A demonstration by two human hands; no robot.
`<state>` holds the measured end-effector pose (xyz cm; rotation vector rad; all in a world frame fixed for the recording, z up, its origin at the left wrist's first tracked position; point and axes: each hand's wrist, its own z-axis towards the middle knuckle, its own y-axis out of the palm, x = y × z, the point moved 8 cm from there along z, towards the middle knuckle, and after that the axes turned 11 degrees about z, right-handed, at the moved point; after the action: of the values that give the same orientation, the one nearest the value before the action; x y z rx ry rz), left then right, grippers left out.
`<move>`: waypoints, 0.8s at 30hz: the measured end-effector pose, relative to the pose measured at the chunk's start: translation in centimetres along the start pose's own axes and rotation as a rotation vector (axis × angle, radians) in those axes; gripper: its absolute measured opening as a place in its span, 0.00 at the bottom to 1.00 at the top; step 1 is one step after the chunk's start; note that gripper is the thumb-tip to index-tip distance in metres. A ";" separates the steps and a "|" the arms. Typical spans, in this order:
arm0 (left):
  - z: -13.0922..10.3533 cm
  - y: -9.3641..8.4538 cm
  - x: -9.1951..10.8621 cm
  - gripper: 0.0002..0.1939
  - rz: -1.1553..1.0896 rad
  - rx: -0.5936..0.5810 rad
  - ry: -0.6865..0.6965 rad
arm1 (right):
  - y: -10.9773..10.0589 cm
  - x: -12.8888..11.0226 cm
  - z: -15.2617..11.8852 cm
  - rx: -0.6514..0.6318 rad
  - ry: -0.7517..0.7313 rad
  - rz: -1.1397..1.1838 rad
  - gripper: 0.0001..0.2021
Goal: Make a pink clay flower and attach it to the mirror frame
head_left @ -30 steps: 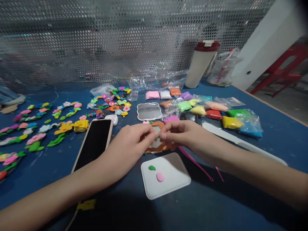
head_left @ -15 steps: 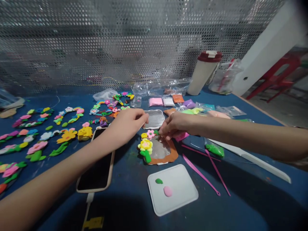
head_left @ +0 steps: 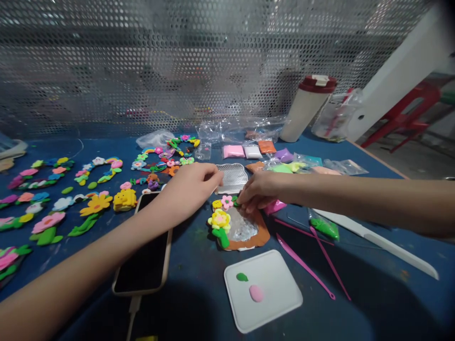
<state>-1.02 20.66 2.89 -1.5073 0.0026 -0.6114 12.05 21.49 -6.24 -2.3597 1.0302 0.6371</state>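
A brown clay frame (head_left: pixel 262 233) with a clear middle lies on the blue table; yellow and pink clay flowers and green leaves cover its left side. My right hand (head_left: pixel 256 190) is over its top edge, fingers bent together at a small green leaf (head_left: pixel 235 201); whether it grips the leaf is hidden. Above the frame, my left hand (head_left: pixel 199 182) has thumb and forefinger near the left edge of a silver mesh piece (head_left: pixel 232 178). Its other fingers are out of sight. Nearer me, a white tray (head_left: pixel 273 303) bears a green leaf piece and a pink oval.
A phone (head_left: pixel 144 260) with a cable lies under my left forearm. Colourful clay wreaths (head_left: pixel 97 170) spread across the left. Pink tools (head_left: pixel 305 265) and a white knife (head_left: pixel 377 239) lie at right. Clay packets (head_left: pixel 233 151) and a tumbler (head_left: pixel 305 109) stand behind.
The view has shifted slightly, so the table items appear moved. Both hands stay in nearly the same places, my right fingers still at the frame's top edge.
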 end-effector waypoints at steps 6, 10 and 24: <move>0.0 0.3 0.0 0.15 -0.005 -0.020 -0.002 | -0.2 0.1 0.0 0.015 0.006 0.010 0.14; 0.2 0.6 -0.1 0.15 0.007 -0.033 -0.010 | -0.1 0.1 0.1 0.017 0.026 0.025 0.15; -0.1 1.0 0.2 0.15 0.021 -0.021 0.014 | 0.0 0.4 0.6 0.016 -0.016 0.042 0.15</move>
<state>-0.51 20.49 2.07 -1.5219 0.0358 -0.6067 12.14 21.69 -6.95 -2.3211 1.0771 0.6594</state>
